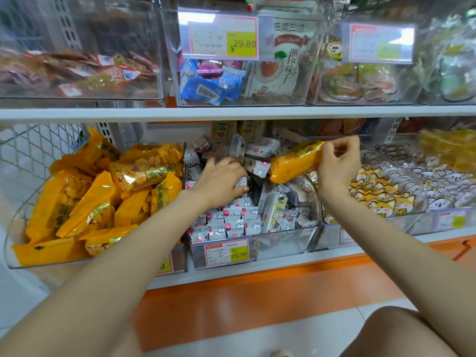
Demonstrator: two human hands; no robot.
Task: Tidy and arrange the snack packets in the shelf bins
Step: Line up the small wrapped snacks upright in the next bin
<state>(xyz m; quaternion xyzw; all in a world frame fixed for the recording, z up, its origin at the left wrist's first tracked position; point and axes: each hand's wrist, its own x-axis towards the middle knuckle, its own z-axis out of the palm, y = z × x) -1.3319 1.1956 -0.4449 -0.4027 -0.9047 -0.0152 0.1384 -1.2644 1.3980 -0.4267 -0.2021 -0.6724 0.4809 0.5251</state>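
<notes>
The right hand [337, 163] pinched one end of a stray orange packet [296, 164] above the middle bin [283, 239]. The left hand [221, 179] lay spread on the white packets [231, 222] there. I'd have carried it to the left bin [18, 217] and laid it flat among its matches.

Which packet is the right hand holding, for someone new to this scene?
On the lower shelf, find the middle bin of small white packets. Above it, the right hand pinches a long orange packet. Its lookalikes lie in the left bin.
</notes>
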